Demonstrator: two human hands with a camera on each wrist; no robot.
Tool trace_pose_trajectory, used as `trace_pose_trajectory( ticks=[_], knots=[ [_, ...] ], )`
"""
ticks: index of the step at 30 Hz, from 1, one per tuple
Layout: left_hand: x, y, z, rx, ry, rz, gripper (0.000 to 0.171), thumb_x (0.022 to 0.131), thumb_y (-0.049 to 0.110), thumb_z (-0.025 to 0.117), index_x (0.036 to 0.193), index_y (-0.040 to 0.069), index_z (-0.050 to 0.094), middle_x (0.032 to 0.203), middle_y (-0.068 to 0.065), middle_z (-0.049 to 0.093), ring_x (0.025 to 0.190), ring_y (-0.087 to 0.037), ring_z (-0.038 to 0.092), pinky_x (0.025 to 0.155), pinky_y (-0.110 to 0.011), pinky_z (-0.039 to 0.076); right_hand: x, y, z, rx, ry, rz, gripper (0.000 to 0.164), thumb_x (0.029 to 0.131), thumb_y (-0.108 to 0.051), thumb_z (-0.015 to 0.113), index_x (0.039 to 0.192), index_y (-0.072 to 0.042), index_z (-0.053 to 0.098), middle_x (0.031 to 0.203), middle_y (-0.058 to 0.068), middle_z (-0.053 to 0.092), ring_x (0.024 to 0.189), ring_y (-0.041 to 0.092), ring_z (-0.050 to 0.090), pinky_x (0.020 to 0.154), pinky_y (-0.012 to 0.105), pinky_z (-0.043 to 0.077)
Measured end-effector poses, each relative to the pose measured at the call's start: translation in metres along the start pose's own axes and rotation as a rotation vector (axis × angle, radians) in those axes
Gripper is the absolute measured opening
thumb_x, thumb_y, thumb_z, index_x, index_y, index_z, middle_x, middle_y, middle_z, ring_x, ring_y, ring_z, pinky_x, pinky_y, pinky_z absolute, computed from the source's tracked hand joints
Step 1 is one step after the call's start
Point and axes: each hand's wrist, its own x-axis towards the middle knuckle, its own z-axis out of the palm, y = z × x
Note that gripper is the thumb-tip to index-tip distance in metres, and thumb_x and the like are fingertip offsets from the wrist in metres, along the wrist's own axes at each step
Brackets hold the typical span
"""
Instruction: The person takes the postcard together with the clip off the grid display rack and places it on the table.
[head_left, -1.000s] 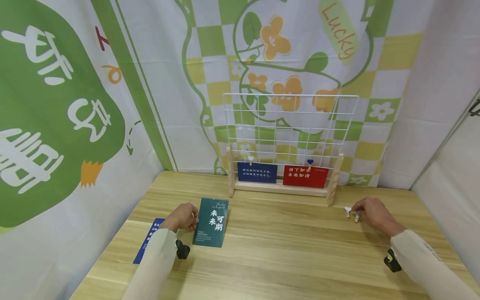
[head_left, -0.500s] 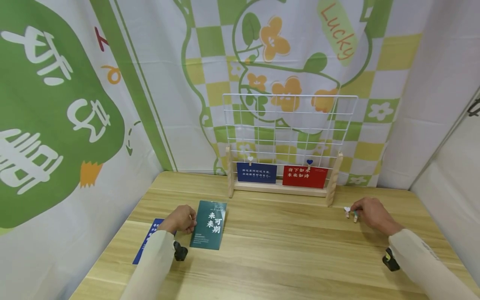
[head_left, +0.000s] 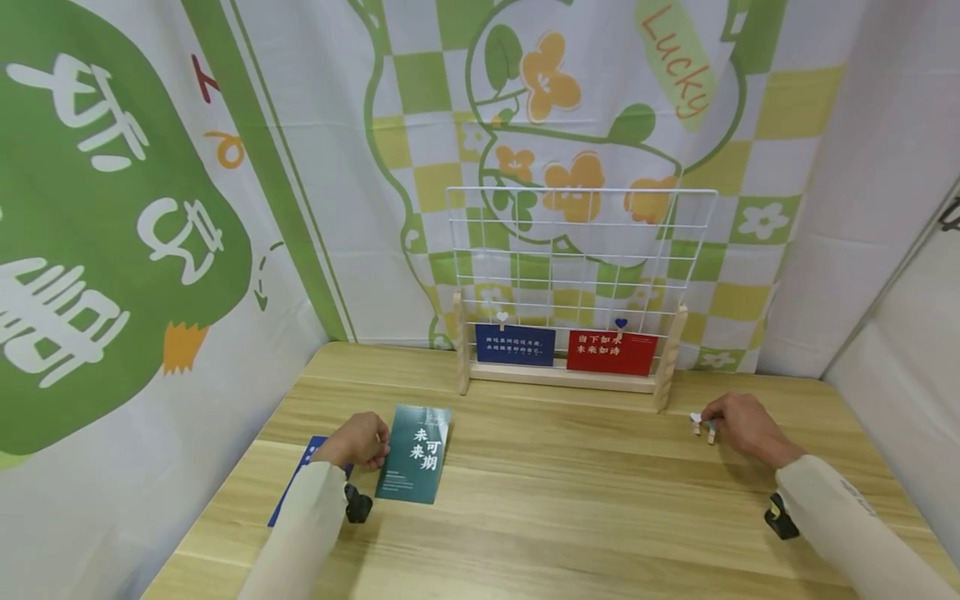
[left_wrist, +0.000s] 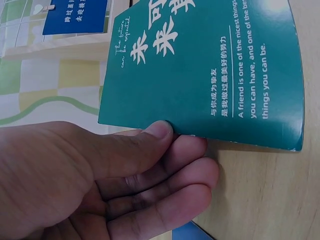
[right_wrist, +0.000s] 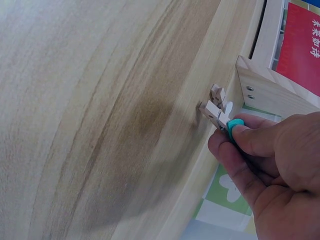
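Note:
My left hand (head_left: pixel 362 440) pinches the left edge of a green card (head_left: pixel 415 455) with white lettering; in the left wrist view the thumb lies on its face and the fingers are behind it. My right hand (head_left: pixel 748 427) grips a small wooden clothespin (right_wrist: pixel 218 118) by its teal end between thumb and fingers. Close by it lies a second clothespin (head_left: pixel 696 425) with a white heart. A blue card (head_left: pixel 298 475) lies on the table, partly hidden under the left forearm.
A white wire grid rack (head_left: pixel 581 250) on a wooden base stands at the back. Clipped low on it are a blue card (head_left: pixel 515 346) and a red card (head_left: pixel 611 354), each under a heart clothespin. The wooden table (head_left: pixel 570 500) reaches curtained walls.
The green card and my left hand have shifted slightly left and toward me. My right hand stays nearly in place with the teal clothespin.

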Motion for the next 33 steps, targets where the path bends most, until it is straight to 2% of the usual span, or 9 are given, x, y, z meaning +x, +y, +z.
trace_pose_trajectory(
  ticks=[6,11,20,24,33],
  knots=[
    [0.0013,-0.0048,-0.0014,-0.046,-0.047,-0.018,0.021,0.084,-0.014,0.048,0.071,-0.001,0.057,0.067,-0.01,0.058,0.056,-0.017,0.055,0.048,-0.023,0.045,-0.0009,-0.0004,-0.0012,-0.006,0.009,-0.007,0.012,0.075,0.005,0.064,0.08,-0.003,0.071,0.081,0.014,0.07,0.077,0.033,0.064,0.067,0.045,0.051],
    [0.0002,-0.0076,0.0011,-0.054,-0.028,-0.027,0.022,0.085,-0.014,0.047,0.069,-0.002,0.057,0.066,-0.01,0.058,0.055,-0.017,0.054,0.046,-0.023,0.042,-0.0009,-0.0002,0.0,0.005,-0.002,0.019,0.011,0.076,0.004,0.064,0.082,-0.003,0.071,0.083,0.015,0.07,0.078,0.033,0.064,0.068,0.045,0.051],
    [-0.0034,-0.0068,0.0019,0.014,0.001,-0.009,0.016,0.085,-0.009,0.052,0.074,-0.002,0.061,0.063,-0.01,0.06,0.054,-0.015,0.054,0.048,-0.024,0.046,-0.0015,0.0023,0.0006,-0.018,0.04,0.001,0.013,0.073,0.004,0.065,0.079,-0.005,0.072,0.081,0.013,0.07,0.073,0.03,0.064,0.064,0.044,0.051],
    [-0.0032,-0.0083,0.0018,0.004,-0.012,-0.013,0.017,0.085,-0.009,0.052,0.074,-0.003,0.062,0.063,-0.011,0.061,0.054,-0.016,0.055,0.048,-0.025,0.046,-0.001,0.004,0.0022,-0.021,0.029,0.012,0.013,0.074,0.004,0.064,0.081,-0.004,0.072,0.082,0.014,0.07,0.074,0.032,0.065,0.065,0.044,0.051],
    [-0.0062,-0.0091,-0.0005,0.08,-0.03,-0.016,0.015,0.084,-0.006,0.056,0.072,-0.001,0.063,0.06,-0.007,0.061,0.053,-0.014,0.057,0.052,-0.027,0.052,0.0009,0.0058,0.0034,0.002,0.011,0.027,0.014,0.075,0.005,0.062,0.083,-0.002,0.072,0.084,0.017,0.07,0.076,0.033,0.065,0.065,0.044,0.051]
  ],
)
